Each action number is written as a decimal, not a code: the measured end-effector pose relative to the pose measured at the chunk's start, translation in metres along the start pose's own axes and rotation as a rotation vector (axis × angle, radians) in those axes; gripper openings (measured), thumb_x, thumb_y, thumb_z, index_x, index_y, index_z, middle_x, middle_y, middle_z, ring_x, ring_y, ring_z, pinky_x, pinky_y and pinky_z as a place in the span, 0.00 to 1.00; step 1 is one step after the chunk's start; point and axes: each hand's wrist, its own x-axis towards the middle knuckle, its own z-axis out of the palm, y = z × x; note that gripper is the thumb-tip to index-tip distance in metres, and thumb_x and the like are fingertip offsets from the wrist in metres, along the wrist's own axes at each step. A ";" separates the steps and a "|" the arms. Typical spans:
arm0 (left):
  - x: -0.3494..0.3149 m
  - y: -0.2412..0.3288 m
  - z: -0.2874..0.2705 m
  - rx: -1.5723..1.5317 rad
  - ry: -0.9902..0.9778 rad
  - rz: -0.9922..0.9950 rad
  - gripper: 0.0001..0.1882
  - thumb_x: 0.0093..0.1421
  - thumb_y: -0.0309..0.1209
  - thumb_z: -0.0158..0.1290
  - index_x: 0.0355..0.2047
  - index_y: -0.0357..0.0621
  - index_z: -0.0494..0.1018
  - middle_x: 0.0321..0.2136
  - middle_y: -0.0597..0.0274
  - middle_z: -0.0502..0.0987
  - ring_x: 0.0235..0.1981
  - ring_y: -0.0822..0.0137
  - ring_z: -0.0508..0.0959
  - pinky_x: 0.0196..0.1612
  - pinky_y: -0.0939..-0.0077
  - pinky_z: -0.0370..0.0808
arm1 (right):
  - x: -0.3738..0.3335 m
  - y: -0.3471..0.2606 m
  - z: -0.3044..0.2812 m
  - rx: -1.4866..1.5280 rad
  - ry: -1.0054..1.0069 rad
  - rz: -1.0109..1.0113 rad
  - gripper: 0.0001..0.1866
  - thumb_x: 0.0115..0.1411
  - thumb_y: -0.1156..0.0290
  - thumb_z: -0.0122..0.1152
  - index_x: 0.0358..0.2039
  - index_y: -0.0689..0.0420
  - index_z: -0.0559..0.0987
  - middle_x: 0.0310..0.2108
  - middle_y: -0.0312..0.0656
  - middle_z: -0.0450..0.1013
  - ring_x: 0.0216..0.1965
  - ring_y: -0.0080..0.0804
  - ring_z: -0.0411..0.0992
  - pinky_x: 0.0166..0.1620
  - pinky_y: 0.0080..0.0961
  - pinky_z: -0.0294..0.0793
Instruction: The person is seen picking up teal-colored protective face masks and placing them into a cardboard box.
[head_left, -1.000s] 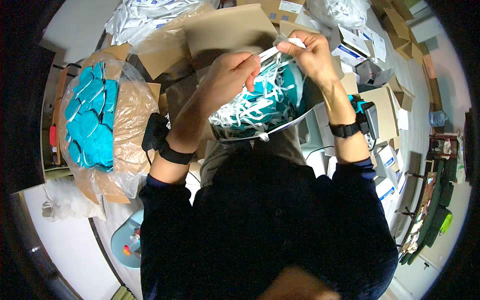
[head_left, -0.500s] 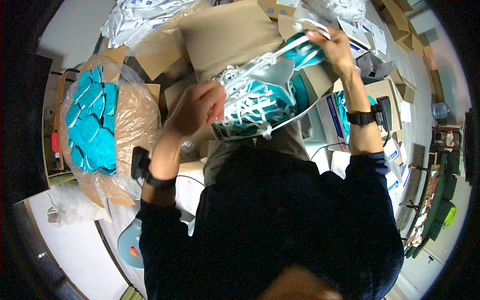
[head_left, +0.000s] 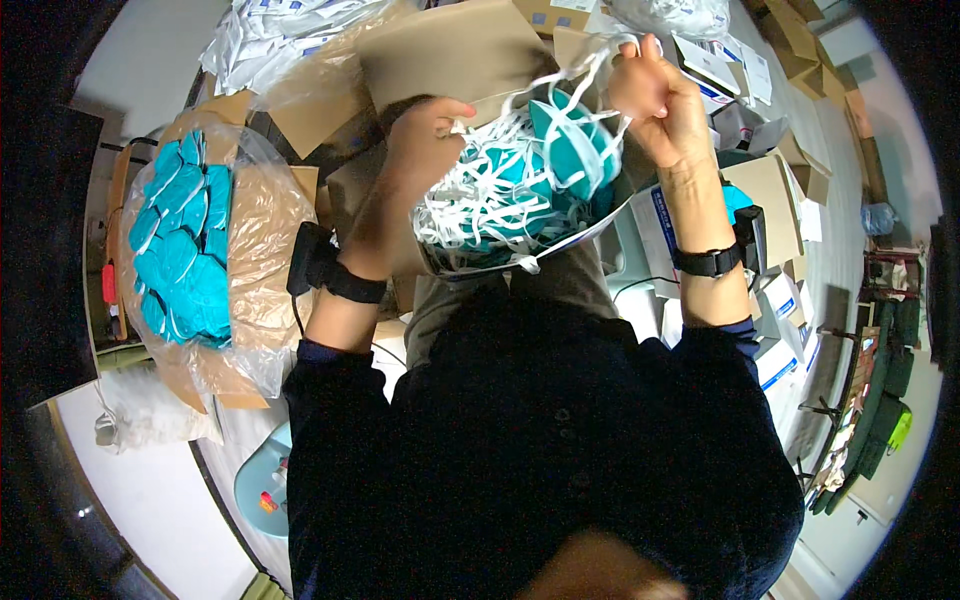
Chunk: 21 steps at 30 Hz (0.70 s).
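In front of me stands an open cardboard box holding a heap of teal cup-shaped face masks [head_left: 500, 175] with tangled white straps. My right hand [head_left: 655, 105], raised over the box's right side, is closed on the white straps of one mask. That teal mask [head_left: 575, 145] dangles tilted from them above the heap. My left hand [head_left: 430, 135] is over the box's left side, slightly blurred, with a finger stretched out and a gap to the thumb. White straps lie close to its fingertips; I see nothing clearly held.
To the left, a plastic-lined carton [head_left: 265, 260] holds stacked teal masks [head_left: 185, 240]. White packets [head_left: 270, 45] pile up at the far left. Open cartons and white boxes [head_left: 780, 360] stand along the right. A blue-grey stool [head_left: 260, 490] is at the lower left.
My left hand has moved away from me and loosened from the straps it was pulling. The mask at my right hand has swung down and left over the heap.
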 end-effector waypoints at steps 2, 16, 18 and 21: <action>0.000 0.001 0.009 0.289 0.057 0.203 0.13 0.47 0.23 0.57 0.36 0.43 0.78 0.36 0.54 0.79 0.34 0.55 0.78 0.40 0.67 0.74 | -0.004 -0.005 0.011 -0.059 0.060 -0.039 0.18 0.69 0.62 0.45 0.42 0.66 0.74 0.16 0.25 0.53 0.15 0.12 0.46 0.20 0.12 0.49; -0.005 0.008 0.052 0.799 -0.235 0.058 0.10 0.44 0.32 0.61 0.25 0.39 0.78 0.27 0.48 0.78 0.32 0.47 0.78 0.39 0.57 0.74 | -0.022 -0.017 0.015 -0.375 0.307 -0.178 0.16 0.67 0.65 0.51 0.42 0.66 0.76 0.15 0.24 0.53 0.15 0.12 0.46 0.18 0.13 0.43; -0.004 0.015 0.034 0.545 -0.111 0.148 0.10 0.44 0.32 0.61 0.25 0.39 0.78 0.26 0.49 0.78 0.31 0.51 0.78 0.38 0.61 0.74 | -0.023 -0.016 0.014 -0.426 0.349 -0.199 0.15 0.66 0.65 0.51 0.41 0.66 0.77 0.15 0.24 0.54 0.15 0.12 0.47 0.19 0.14 0.43; -0.007 0.023 0.017 0.130 -0.025 0.019 0.09 0.50 0.30 0.58 0.29 0.37 0.77 0.25 0.54 0.78 0.27 0.64 0.78 0.33 0.73 0.72 | -0.024 -0.014 0.014 -0.491 0.392 -0.245 0.14 0.66 0.65 0.53 0.38 0.65 0.78 0.15 0.24 0.55 0.15 0.12 0.48 0.19 0.14 0.43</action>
